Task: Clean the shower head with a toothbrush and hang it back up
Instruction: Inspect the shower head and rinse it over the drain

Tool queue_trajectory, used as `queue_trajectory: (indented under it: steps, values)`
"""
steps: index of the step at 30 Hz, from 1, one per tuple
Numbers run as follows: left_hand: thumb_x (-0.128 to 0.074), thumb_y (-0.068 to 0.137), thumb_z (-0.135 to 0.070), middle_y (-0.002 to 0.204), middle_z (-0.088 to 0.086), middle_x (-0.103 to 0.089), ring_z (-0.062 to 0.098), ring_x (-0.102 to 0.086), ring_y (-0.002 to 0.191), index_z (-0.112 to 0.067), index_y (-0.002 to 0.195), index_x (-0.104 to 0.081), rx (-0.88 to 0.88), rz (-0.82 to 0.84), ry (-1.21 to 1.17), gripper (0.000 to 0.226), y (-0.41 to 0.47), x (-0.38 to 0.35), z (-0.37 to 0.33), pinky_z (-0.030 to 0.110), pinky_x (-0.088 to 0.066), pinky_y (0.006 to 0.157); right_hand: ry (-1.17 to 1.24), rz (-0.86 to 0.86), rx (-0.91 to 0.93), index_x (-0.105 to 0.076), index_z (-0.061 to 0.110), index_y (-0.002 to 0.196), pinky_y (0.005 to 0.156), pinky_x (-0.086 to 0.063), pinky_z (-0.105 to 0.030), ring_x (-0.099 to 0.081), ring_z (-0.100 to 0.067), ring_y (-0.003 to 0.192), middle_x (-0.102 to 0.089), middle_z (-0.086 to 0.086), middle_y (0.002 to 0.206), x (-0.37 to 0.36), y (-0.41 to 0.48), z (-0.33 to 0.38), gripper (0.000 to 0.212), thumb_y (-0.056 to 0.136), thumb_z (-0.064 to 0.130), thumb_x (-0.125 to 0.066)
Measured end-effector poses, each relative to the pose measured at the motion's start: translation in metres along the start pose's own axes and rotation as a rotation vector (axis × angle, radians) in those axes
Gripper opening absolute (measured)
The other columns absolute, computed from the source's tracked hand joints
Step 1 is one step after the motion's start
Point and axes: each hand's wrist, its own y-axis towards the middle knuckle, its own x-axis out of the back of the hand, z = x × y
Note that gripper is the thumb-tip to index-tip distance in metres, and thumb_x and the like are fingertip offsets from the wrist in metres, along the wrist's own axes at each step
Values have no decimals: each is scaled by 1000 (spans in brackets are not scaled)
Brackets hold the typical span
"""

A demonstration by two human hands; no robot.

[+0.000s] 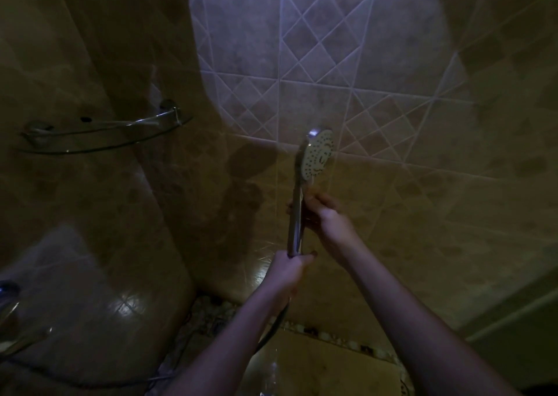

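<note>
A chrome shower head (pixel 317 154) with a pale round spray face stands upright in front of the tiled wall, its face turned to the right. My left hand (pixel 289 270) grips the bottom end of its handle (pixel 296 220), where the hose (pixel 273 329) hangs down. My right hand (pixel 327 214) grips the handle higher up, just under the spray face. No toothbrush shows in this dim view.
A curved glass corner shelf (pixel 102 134) with a chrome rail is fixed to the wall at the left. A chrome tap (pixel 12 314) sits at the lower left edge. The hose loops along the floor (pixel 90 382). A pebble-strip border (pixel 211 308) runs below.
</note>
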Motion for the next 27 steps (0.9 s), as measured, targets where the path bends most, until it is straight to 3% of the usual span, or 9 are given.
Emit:
queue_trajectory:
  steps: [5, 8, 12, 14, 18, 20, 22, 25, 27]
  values:
    - [-59, 97, -24, 60, -8, -49, 6, -43, 48, -17, 90, -61, 15, 13, -31, 10, 0, 3, 1, 23, -33, 48, -121, 25, -5, -70, 21, 115, 90, -55, -30, -71, -7, 99, -77, 10, 104, -1, -11, 5, 34, 90, 44, -68]
    - [-60, 98, -22, 57, -10, -50, 4, -44, 45, -17, 87, -62, 26, 11, -30, 12, -1, 4, 1, 21, -33, 46, -204, 27, 19, -68, 29, 96, 72, -53, -14, -70, 10, 81, -75, 25, 85, 4, -14, 6, 15, 86, 38, -75]
    - [-60, 97, -25, 61, -6, -48, 8, -42, 50, -18, 87, -58, 11, 4, -4, 13, -2, 2, 0, 25, -33, 50, -145, 1, 46, -67, -2, 112, 90, -58, -34, -71, -23, 100, -74, -12, 105, -2, -12, 11, 24, 98, 17, -61]
    - [-59, 98, -25, 65, -4, -48, 10, -43, 54, -17, 92, -58, 13, -2, -5, 11, -3, -1, 0, 26, -34, 52, -108, 18, 37, -65, -6, 112, 90, -55, -38, -68, -29, 101, -68, -21, 107, -4, -10, 10, 23, 101, 11, -54]
    - [-54, 101, -20, 67, -3, -47, 10, -41, 56, -7, 113, -63, 19, -8, -20, 20, -5, -2, 3, 25, -33, 52, -238, 58, 38, -75, 39, 86, 78, -53, -20, -70, 0, 85, -74, 17, 86, 0, -13, 6, 7, 91, 35, -71]
    - [-55, 100, -19, 66, -3, -46, 10, -39, 54, -5, 115, -64, 11, -16, -16, 22, -4, 0, 5, 26, -30, 52, -339, 35, 20, -67, 39, 82, 63, -49, -7, -66, 12, 74, -70, 27, 76, 2, -15, 3, 17, 77, 46, -82]
    - [-57, 99, -21, 65, -3, -46, 10, -39, 52, -9, 107, -62, 10, 1, -20, 15, -5, 1, 6, 26, -30, 51, -391, 14, 63, -60, 31, 76, 53, -45, -4, -61, 14, 59, -65, 28, 61, 5, -11, 1, 26, 75, 39, -85]
    - [-58, 99, -24, 62, -5, -47, 9, -41, 49, -14, 93, -59, 15, 16, -3, 12, -6, 2, 7, 24, -31, 47, -334, 15, 94, -67, 20, 85, 70, -55, -19, -66, 0, 70, -67, 15, 69, 9, -7, 1, 13, 85, 17, -79]
    - [-59, 99, -24, 61, -5, -45, 9, -39, 48, -16, 89, -58, 17, 7, 1, 13, -5, 2, 7, 25, -30, 46, -272, 45, 53, -68, 14, 106, 90, -58, -35, -72, -15, 94, -75, 0, 97, 10, -7, -1, 19, 88, 16, -75]
